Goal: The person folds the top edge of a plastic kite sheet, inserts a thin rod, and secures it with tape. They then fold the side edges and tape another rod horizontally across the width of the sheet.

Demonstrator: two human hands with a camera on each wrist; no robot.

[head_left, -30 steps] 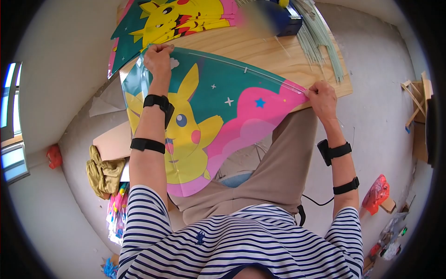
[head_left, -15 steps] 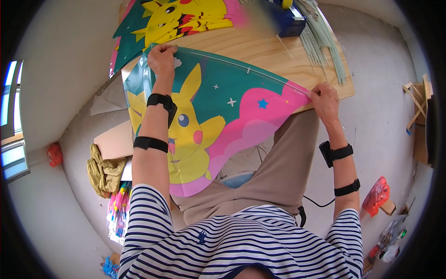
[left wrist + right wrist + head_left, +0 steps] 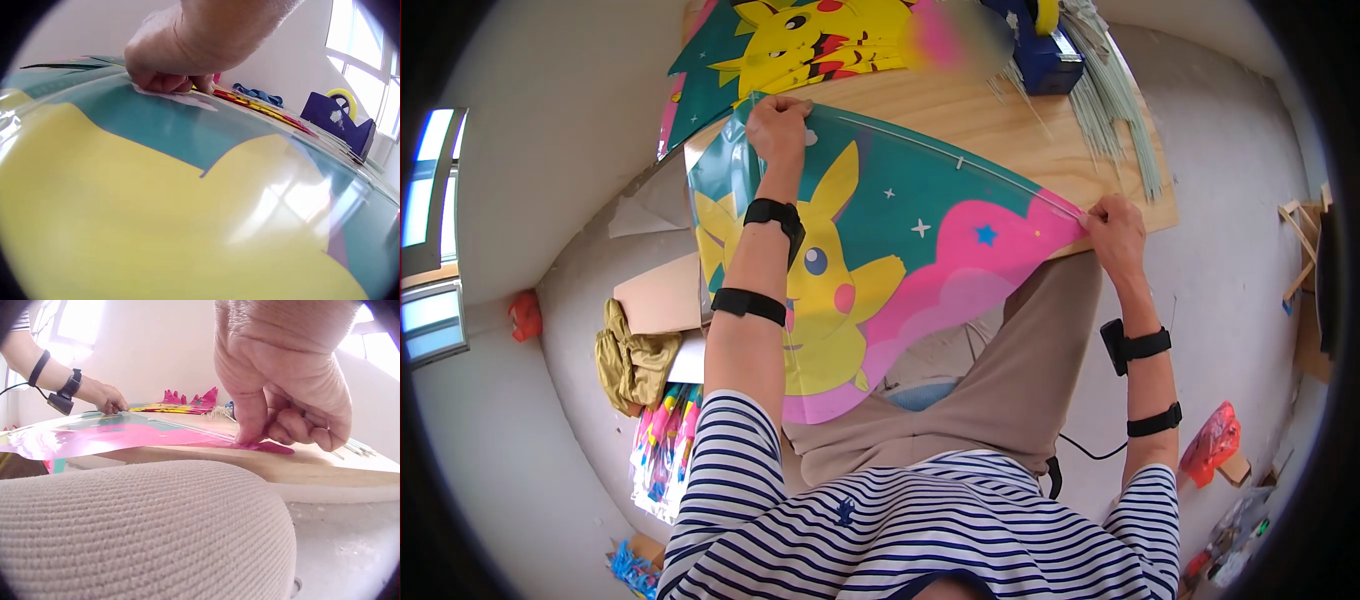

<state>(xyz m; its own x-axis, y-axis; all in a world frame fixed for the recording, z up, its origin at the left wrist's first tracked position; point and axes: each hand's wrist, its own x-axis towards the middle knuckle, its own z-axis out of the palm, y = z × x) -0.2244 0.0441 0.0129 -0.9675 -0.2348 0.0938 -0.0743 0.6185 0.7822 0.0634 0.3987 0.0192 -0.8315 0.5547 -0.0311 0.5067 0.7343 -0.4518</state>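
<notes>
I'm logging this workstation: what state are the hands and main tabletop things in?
Printed sheet, spread out, overhanging the table
Left hand, gripping the sheet's upper edge
Right hand, pinching its pink corner
Thin rod, lying along the upper edge
Other printed sheets, layered
Yellow roll, mounted in a blue dispenser
Pale sticks, loose, bunched together

A band of bare wooden surface (image 3: 990, 130) left passing room beyond the Pikachu kite sail (image 3: 880, 215). Past it, the blue tape dispenser (image 3: 1048, 68) and thin rods (image 3: 1112, 115) blocked the far right, stacked printed sheets (image 3: 820, 48) the far left.
</notes>
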